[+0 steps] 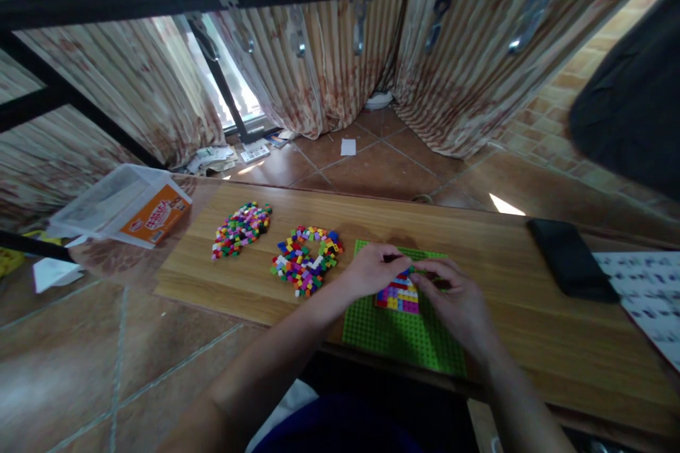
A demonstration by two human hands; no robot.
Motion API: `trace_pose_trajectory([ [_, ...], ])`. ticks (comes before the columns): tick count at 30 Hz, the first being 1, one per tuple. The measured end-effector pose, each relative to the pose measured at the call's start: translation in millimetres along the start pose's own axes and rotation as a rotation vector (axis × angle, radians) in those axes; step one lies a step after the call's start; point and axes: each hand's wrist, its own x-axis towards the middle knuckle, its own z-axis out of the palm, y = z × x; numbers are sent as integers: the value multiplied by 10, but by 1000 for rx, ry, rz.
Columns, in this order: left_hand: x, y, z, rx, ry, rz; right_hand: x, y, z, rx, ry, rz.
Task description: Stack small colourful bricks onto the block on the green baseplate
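Note:
A green studded baseplate (361,329) lies on the wooden table in front of me. On it sits a patch of colourful toy bricks (397,297) in rows of purple, yellow, red, white and pink. My left hand (375,270) reaches over the patch's far side, its thumb and fingers closed together at the bricks. From the right, my right hand (451,290) meets it there in a pinch, fingertips close to the left thumb. A bit of green shows between the fingertips, too small to make out; the fingers cover the far end of the patch.
Two piles of loose bricks, one nearer (308,262) and one farther left (241,228), lie on the table (212,290). A clear plastic box (106,202) with an orange label stands at the left. At right are a black phone (571,258) and a printed sheet (645,290).

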Motion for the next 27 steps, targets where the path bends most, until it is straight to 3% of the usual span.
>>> trace_pose_trajectory([
  [10,40,43,113,-16,67,-104,-10,40,3,18,15,6],
  [17,23,37,113,2,68,-46,12,0,9,-28,32,3],
  [27,-16,49,164,90,135,39,40,-44,-34,-64,-49,55],
])
